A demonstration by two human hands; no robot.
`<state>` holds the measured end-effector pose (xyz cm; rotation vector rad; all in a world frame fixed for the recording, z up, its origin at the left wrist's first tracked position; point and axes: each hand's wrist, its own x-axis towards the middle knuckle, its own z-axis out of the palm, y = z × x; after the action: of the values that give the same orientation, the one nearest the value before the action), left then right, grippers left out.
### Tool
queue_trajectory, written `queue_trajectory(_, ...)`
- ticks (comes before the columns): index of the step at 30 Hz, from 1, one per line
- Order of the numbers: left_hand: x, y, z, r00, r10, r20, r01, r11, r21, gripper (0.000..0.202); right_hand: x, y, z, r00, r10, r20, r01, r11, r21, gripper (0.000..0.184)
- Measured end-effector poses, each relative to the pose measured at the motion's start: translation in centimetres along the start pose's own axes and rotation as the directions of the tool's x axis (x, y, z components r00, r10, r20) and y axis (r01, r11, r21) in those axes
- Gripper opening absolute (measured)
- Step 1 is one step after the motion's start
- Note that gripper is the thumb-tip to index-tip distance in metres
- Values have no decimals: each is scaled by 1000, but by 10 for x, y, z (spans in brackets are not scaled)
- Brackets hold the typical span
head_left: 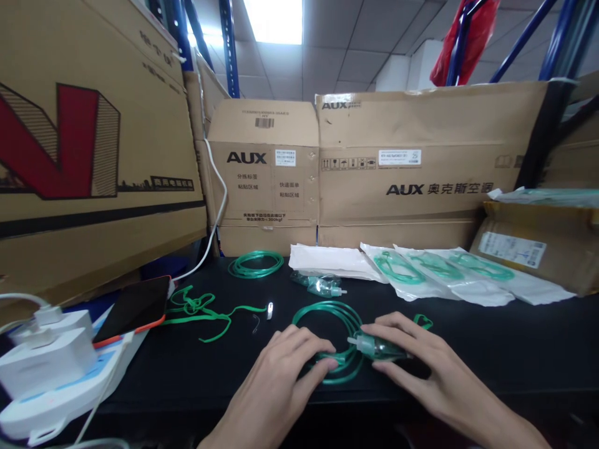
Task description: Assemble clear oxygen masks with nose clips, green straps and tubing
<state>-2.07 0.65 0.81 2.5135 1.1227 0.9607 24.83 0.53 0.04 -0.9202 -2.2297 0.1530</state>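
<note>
My left hand [285,368] rests on the black table with fingers stretched onto a coil of green tubing [327,318]. My right hand [421,362] curls around a clear green mask piece [374,345] joined to that coil, thumb and fingers pinching it. A second coil of green tubing [256,264] lies farther back at the left. A loose green strap [201,310] lies left of my hands. Another clear mask part [322,285] sits behind the coil.
Several white pouches [435,274] with green tubing lie at the back right. Cardboard boxes [397,162] wall the back and left. A phone [133,307] and a white power strip [51,368] with chargers sit at the left. A box [533,246] stands right.
</note>
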Motion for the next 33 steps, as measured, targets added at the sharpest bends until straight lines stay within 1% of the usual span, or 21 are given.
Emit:
queue_trajectory(3, -1, 1, 0, 1000, 5, 3, -5, 1000, -18, 13, -2, -1, 0, 1000, 14, 22, -15, 999, 47, 44)
queue_trajectory(8, -2, 2, -1, 1000, -3, -4, 3, 1000, -26, 11, -4, 0, 0, 1000, 23, 1, -23, 996, 84, 41)
queue_trajectory(12, -1, 2, -1, 1000, -2, -17, 2, 1000, -20, 11, -4, 0, 1, 1000, -14, -6, 14, 997, 77, 49)
queue_trajectory(18, -1, 3, -1, 1000, 23, -9, -24, 999, -34, 14, -4, -2, 5, 996, -86, -19, 87, 994, 61, 53)
queue_trajectory(21, -1, 5, -5, 999, 34, -3, -34, 999, -43, 13, -3, -4, 7, 997, -73, -22, 74, 995, 73, 52)
queue_trajectory(22, -2, 6, -7, 999, 43, 8, -43, 998, -44, 16, -3, -4, 7, 998, -57, -28, 59, 995, 76, 51)
queue_trajectory(25, -3, 6, -11, 996, 76, 37, -75, 996, -37, 34, -2, -6, 6, 999, -12, -42, 15, 998, 69, 50)
queue_trajectory(27, -3, 4, -9, 996, 83, 20, -82, 996, -29, 34, -3, -6, 5, 999, -8, -49, 11, 998, 61, 48)
queue_trajectory(29, -4, 3, -4, 996, 84, -20, -85, 996, -18, 32, -3, -7, 4, 998, -19, -62, 22, 998, 60, 47)
queue_trajectory(31, -3, 3, 2, 993, 94, -66, -94, 996, 3, 30, -4, -8, 4, 998, -27, -63, 31, 998, 58, 50)
queue_trajectory(33, -3, 3, 6, 990, 104, -99, -102, 994, 23, 27, -4, -8, 5, 999, -28, -41, 30, 998, 58, 56)
